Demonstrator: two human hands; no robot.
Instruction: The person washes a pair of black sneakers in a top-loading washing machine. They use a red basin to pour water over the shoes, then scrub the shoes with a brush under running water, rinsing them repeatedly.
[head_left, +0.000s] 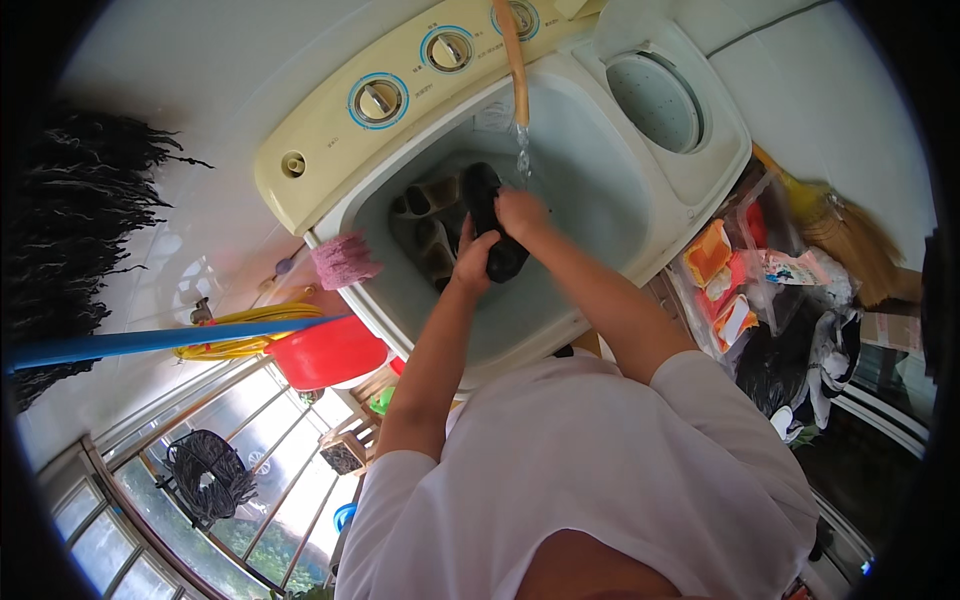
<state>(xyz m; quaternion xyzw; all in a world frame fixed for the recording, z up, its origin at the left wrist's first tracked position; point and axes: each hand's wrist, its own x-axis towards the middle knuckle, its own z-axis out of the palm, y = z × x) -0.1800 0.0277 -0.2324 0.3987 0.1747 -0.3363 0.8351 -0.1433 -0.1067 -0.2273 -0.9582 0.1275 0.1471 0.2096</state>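
My left hand (475, 259) grips a black shoe (480, 187), its thumb across the near part, above the water in a washing machine's tub (592, 217). Against the shoe's right side rests my right hand (523, 214), blurred and with curled fingers. Whether it holds something small is hidden. Left of the shoe, dark footwear with beige patches (435, 225) lies in the tub, partly under water. Water (523, 150) runs from an orange-tan hose (516, 75) just beyond my right hand.
A pink cloth (345, 260) hangs over the tub's left rim. Knobs (379, 100) line the back panel; the spin basket (654, 101) stands uncovered at right. A red basin (326, 352) and blue pole (172, 341) are at left. Bagged items (720, 277) and a broom (847, 225) sit right.
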